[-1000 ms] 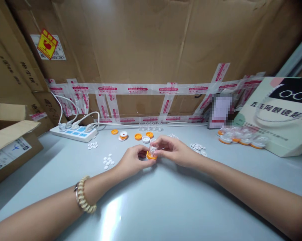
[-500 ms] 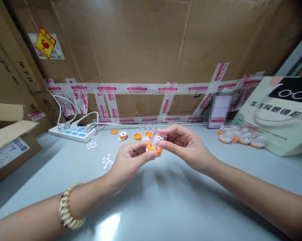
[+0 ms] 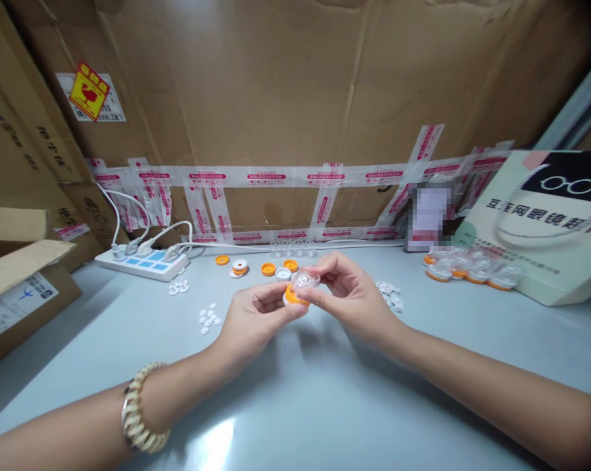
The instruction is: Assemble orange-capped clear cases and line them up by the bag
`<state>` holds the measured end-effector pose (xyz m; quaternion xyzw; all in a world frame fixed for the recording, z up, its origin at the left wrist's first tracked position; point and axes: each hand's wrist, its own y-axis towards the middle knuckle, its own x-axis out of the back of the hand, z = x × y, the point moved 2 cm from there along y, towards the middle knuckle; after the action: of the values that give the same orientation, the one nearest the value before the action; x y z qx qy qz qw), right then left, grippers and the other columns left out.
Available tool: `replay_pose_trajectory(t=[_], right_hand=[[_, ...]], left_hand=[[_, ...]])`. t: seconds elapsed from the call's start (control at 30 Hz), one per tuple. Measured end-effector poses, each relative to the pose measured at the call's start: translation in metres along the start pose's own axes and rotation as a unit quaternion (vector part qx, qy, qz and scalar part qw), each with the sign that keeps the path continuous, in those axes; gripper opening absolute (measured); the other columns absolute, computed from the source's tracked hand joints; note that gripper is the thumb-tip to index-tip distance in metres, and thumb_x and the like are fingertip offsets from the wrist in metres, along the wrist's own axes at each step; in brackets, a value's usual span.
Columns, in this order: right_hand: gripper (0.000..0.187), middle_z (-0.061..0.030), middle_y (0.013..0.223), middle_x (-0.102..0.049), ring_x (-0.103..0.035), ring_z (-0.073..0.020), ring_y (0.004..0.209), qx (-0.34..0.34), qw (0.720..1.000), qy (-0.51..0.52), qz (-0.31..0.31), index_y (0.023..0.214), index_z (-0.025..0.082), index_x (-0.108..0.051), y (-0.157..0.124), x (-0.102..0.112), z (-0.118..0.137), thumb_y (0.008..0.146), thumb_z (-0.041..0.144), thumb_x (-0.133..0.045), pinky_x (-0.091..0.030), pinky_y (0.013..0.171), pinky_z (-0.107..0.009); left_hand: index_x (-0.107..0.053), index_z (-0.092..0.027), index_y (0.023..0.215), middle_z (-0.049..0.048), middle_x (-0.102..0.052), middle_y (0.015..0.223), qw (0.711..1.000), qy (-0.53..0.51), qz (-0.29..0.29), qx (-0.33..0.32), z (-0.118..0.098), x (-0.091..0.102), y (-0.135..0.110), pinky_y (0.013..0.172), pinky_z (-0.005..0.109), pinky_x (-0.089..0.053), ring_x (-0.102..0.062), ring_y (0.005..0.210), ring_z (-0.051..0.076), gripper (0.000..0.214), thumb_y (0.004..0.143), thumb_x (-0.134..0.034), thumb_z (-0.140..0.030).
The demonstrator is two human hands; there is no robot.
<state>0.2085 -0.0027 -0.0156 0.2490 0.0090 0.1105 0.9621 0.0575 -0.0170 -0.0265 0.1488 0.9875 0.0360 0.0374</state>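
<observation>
Between my two hands, above the table, is a small piece with an orange-and-white round base (image 3: 293, 297) and a clear plastic cup (image 3: 306, 279) with a white part inside. My left hand (image 3: 261, 314) pinches the base between thumb and fingers. Thumb and fingers of my right hand (image 3: 349, 291) grip the clear cup. Cup and base touch or nearly touch, with the cup tilted; whether they are joined is hidden. Just behind my hands lie orange rings (image 3: 268, 269) and a white ring (image 3: 283, 273).
Clear cups (image 3: 293, 249) stand in a row at the back. Small white discs (image 3: 209, 318) lie left, white parts (image 3: 389, 296) right. Finished-looking orange-and-white pieces (image 3: 472, 269) sit by a paper bag (image 3: 545, 229). A power strip (image 3: 143, 261), phone (image 3: 429, 216) and cardboard box (image 3: 25, 294) edge the table.
Both hands have moved slightly down, and the clear cup has tilted further over the base. White parts on the right, hidden before, now show behind my right hand.
</observation>
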Motion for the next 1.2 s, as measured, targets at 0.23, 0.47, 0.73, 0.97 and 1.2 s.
replay_pose_trajectory(t=[0.23, 0.47, 0.73, 0.97, 1.2], right_hand=[[0.020, -0.0015, 0.095, -0.063, -0.058, -0.0136, 0.087, -0.076, 0.997, 0.017, 0.011, 0.089, 0.024, -0.058, 0.000, -0.003, -0.001, 0.081, 0.042, -0.055, -0.045, 0.083, -0.032], [0.029, -0.0049, 0.113, -0.059, -0.053, -0.0170, 0.108, -0.102, 0.994, 0.020, 0.045, 0.107, 0.026, -0.054, 0.000, -0.003, -0.005, 0.079, 0.034, -0.056, -0.043, 0.093, -0.036], [0.048, -0.0074, 0.113, -0.059, -0.051, -0.0198, 0.113, -0.072, 0.990, -0.005, 0.120, 0.120, 0.026, -0.042, -0.002, -0.006, -0.008, 0.076, 0.023, -0.058, -0.042, 0.095, -0.043], [0.054, -0.0031, 0.110, -0.057, -0.056, -0.0176, 0.096, 0.019, 0.966, -0.163, 0.201, 0.123, 0.031, -0.044, -0.001, 0.002, 0.006, 0.073, 0.014, -0.057, -0.045, 0.090, -0.039], [0.040, 0.0000, 0.086, -0.058, -0.058, -0.0143, 0.075, -0.044, 0.969, -0.220, 0.101, 0.106, 0.023, -0.047, 0.033, 0.052, 0.009, 0.069, 0.026, -0.062, -0.049, 0.070, -0.030]], left_hand=[[-0.060, -0.016, 0.095, 0.0062, -0.067, 0.098, 0.997, -0.080, -0.002, 0.014, 0.012, 0.002, 0.006, 0.087, 0.030, -0.043, -0.060, 0.094, 0.017, 0.031, 0.068, -0.072, -0.026], [-0.063, -0.014, 0.099, 0.0074, -0.064, 0.102, 0.985, -0.162, 0.042, 0.030, 0.013, 0.003, 0.005, 0.091, 0.031, -0.043, -0.060, 0.093, 0.016, 0.027, 0.077, -0.065, -0.028], [-0.058, -0.015, 0.098, 0.0047, -0.067, 0.093, 0.982, -0.183, 0.030, 0.043, 0.014, 0.005, 0.005, 0.087, 0.027, -0.042, -0.061, 0.088, 0.014, 0.028, 0.073, -0.069, -0.023], [-0.049, -0.019, 0.103, 0.0024, -0.068, 0.086, 0.980, -0.181, 0.050, 0.069, 0.020, 0.004, 0.005, 0.083, 0.027, -0.043, -0.063, 0.084, 0.014, 0.043, 0.068, -0.074, -0.021], [-0.048, -0.017, 0.105, 0.0116, -0.064, 0.103, 0.985, -0.122, -0.030, 0.118, 0.021, 0.005, 0.005, 0.096, 0.036, -0.040, -0.062, 0.097, 0.020, 0.042, 0.072, -0.071, -0.029]])
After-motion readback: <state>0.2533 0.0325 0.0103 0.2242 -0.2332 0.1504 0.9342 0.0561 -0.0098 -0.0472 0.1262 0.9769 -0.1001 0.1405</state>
